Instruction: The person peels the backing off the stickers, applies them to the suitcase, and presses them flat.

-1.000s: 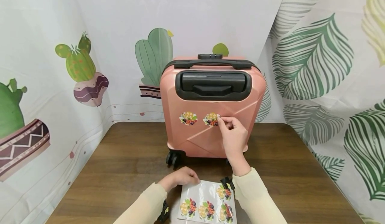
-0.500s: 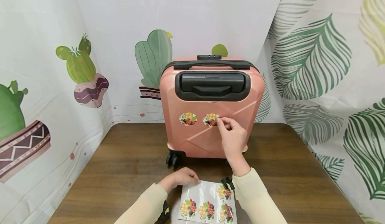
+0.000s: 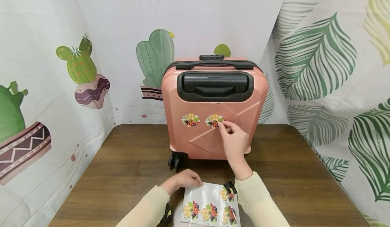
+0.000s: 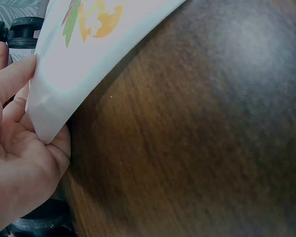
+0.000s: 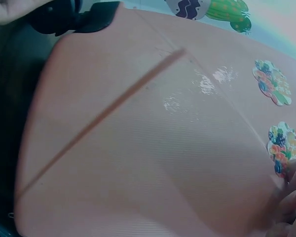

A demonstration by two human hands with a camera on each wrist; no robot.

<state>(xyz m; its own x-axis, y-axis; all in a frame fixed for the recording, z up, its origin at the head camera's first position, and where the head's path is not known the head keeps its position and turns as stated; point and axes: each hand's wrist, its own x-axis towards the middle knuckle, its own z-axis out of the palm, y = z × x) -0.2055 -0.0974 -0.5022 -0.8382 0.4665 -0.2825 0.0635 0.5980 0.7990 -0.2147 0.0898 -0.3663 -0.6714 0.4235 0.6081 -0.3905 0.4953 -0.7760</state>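
Observation:
A pink suitcase stands upright on the table, bearing two fruit-print stickers side by side. My right hand has thumb and forefinger together at the lower right edge of the right-hand sticker, pinching it there. In the right wrist view, the fingertips cover part of that sticker's border. The left-hand sticker lies flat, untouched by either hand. Below the suitcase, my left hand grips the upper left corner of a white sticker sheet. The left wrist view has that corner between thumb and fingers, lifted off the wood.
Several fruit stickers remain on the sheet. The suitcase has a black recessed handle and a wheel at its lower left. Patterned cloth hangs behind the brown wooden table.
My right fingertips have slid slightly down and left along the right-hand sticker's edge, uncovering more of its right side. The left hand and sheet have stayed put.

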